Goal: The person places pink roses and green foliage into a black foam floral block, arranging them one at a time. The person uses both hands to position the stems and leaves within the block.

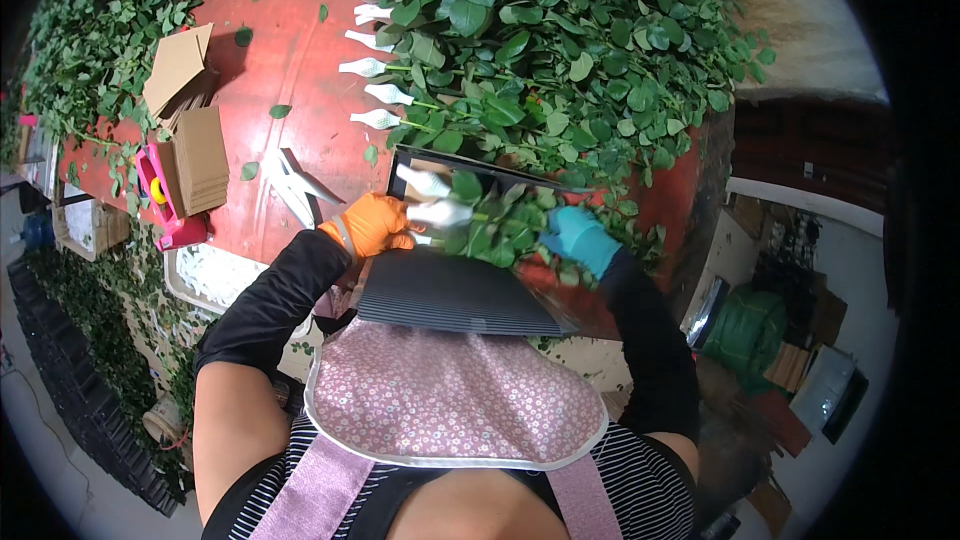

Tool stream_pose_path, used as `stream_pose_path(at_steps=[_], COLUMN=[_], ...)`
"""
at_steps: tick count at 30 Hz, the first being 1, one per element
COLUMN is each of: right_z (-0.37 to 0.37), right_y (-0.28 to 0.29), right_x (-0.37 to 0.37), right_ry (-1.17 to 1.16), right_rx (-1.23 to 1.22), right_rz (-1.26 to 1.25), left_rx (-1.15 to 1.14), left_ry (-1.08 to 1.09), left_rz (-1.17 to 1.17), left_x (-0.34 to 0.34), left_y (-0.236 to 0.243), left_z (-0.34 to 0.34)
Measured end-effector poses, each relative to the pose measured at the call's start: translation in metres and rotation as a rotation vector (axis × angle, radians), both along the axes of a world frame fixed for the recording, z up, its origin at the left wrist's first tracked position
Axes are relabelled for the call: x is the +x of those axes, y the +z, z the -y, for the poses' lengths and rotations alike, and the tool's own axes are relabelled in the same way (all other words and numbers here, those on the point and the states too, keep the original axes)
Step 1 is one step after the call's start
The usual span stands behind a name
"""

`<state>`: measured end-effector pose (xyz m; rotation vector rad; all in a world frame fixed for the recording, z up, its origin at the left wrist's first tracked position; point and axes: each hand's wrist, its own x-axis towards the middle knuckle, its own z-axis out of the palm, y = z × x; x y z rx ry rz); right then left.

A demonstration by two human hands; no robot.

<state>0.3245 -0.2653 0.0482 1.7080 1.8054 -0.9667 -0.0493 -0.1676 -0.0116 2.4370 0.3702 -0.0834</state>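
Note:
My left hand (370,228), in an orange glove, is closed at the left end of the rose stems, beside two white netted bud heads (438,215); what its fingertips hold is unclear. My right hand (580,240), in a blue glove, grips the leafy stems (500,230) at their right. The stems lie over a dark open frame (396,170) with cardboard inside. A black ribbed board (450,295) sits below them, against my pink floral apron (450,390). White scissor-like tools (295,190) lie left of my left hand.
A red table (260,70) holds a row of netted roses (520,50), stacked cardboard (200,155), a pink holder (170,200) and a leafy pile (90,30) at left. A white tray (210,270) sits at its front left. Green rolled material (740,330) lies below right.

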Motion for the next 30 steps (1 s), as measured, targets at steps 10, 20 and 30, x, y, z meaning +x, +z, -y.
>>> stream_pose_path(at_steps=[10,20,30], right_z=[-0.014,-0.010,0.024], right_y=[0.024,0.004,-0.016], right_x=[0.003,-0.011,0.007], right_ry=[0.065,0.086,-0.118], right_rx=[-0.056,-0.007,-0.181], right_rz=[0.086,0.056,-0.170], left_rx=[-0.220,-0.202,-0.223], left_ry=[0.015,-0.076,-0.066], left_rz=[0.103,0.145,0.346], left_x=[0.004,0.008,0.013], left_y=[0.008,0.000,0.002], left_z=[-0.002,-0.010,-0.014])
